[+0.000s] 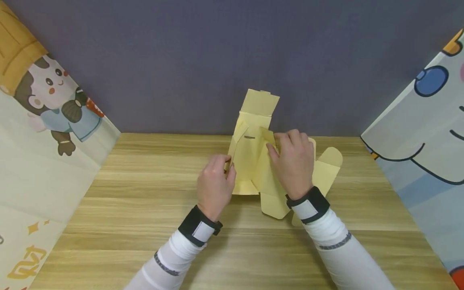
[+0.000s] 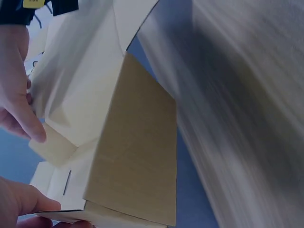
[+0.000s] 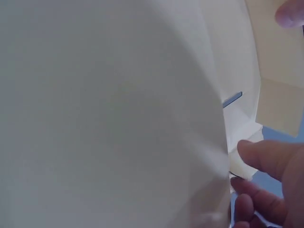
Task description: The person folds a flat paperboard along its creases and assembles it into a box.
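Note:
A pale yellow cardboard box [image 1: 249, 161], partly unfolded, stands with its inside toward me in the head view. Its top flap [image 1: 259, 102] points away from me, and a narrow slot cuts the middle panel. My left hand [image 1: 214, 181] pinches the edge of the left side panel between thumb and fingers; the left wrist view shows this hand [image 2: 28, 202] at the lower left. On the other side, my right hand [image 1: 295, 161] has thumb and fingers around a small flap at the right panel's far end. The right wrist view shows that flap [image 3: 244, 159] by the thumb.
More panels spread to the right under my right forearm, among them a rounded flap [image 1: 330, 157]. The wood-grain table [image 1: 145, 201] meets a dark blue-grey back wall [image 1: 181, 68]. Cartoon-printed side panels stand at left [image 1: 36, 169] and right [image 1: 406, 141].

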A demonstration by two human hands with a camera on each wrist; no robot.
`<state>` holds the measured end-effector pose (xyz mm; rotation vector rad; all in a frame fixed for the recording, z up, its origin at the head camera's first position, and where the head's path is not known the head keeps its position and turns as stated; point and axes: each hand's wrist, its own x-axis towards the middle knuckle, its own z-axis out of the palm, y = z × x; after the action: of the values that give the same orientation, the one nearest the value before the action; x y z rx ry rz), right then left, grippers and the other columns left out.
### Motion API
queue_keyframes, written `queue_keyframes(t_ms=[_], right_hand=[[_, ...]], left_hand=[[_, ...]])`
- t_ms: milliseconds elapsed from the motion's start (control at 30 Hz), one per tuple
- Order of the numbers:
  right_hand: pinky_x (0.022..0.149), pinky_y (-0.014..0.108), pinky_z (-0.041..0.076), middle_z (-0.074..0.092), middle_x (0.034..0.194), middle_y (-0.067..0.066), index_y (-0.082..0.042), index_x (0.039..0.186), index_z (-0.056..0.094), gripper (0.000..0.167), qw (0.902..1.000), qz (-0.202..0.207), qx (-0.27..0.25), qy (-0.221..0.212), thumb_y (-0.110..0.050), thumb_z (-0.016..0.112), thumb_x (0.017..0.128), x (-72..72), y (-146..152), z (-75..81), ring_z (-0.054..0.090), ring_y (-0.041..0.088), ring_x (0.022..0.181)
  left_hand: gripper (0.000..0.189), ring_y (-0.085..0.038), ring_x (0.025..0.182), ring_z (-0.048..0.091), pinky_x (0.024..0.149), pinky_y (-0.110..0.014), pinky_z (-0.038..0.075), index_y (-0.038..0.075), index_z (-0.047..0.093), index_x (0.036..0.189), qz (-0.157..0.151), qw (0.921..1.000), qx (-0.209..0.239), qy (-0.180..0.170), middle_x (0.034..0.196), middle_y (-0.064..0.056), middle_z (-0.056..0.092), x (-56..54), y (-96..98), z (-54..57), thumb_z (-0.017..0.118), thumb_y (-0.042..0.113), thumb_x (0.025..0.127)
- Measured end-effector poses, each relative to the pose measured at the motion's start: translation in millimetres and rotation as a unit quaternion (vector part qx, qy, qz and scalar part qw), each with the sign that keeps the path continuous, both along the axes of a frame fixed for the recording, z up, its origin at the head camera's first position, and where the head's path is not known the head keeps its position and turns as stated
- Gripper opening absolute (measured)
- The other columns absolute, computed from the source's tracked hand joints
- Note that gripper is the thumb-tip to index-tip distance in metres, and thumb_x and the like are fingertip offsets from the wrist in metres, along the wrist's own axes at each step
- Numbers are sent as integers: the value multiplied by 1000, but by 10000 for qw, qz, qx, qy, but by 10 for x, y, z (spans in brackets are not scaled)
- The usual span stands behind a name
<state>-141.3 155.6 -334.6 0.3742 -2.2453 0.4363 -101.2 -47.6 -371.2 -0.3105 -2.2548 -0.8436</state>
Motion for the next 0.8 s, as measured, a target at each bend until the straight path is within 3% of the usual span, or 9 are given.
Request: queue_keyframes(t_ms=[167,400,667,800], right_hand=[[68,53,47,74,96,14,-4,101,79,8,9982,482,358,31,-7,80,94,-21,-19,-80,62,40,89],[68,46,49,74,100,15,-7,107,82,27,9843,1153,1333,-19,9,80,85,-5,3,-172,62,37,91],[70,45,47,70,99,14,-6,101,82,14,9684,1488,1997,172,1,77,91,-2,65,-203,57,36,90],[70,46,47,71,99,13,-5,103,81,12,9651,1409,2188,284,0,75,93,-4,73,-198,59,36,90]], left_hand=[[15,-23,70,73,58,-32,61,-4,72,105,-74,9998,90,-138,102,-17,76,5,13,-38,77,-2,91],[15,-22,70,74,59,-32,62,-4,73,106,-46,9996,133,-256,105,-18,77,-22,-28,-70,76,-2,92],[14,-19,66,70,55,-34,59,-2,74,106,50,9993,93,-348,102,-15,77,-26,-63,-66,76,-2,92],[13,-19,66,70,55,-35,59,-1,74,105,90,9994,39,-339,103,-14,77,-31,-59,-78,76,-1,92]])
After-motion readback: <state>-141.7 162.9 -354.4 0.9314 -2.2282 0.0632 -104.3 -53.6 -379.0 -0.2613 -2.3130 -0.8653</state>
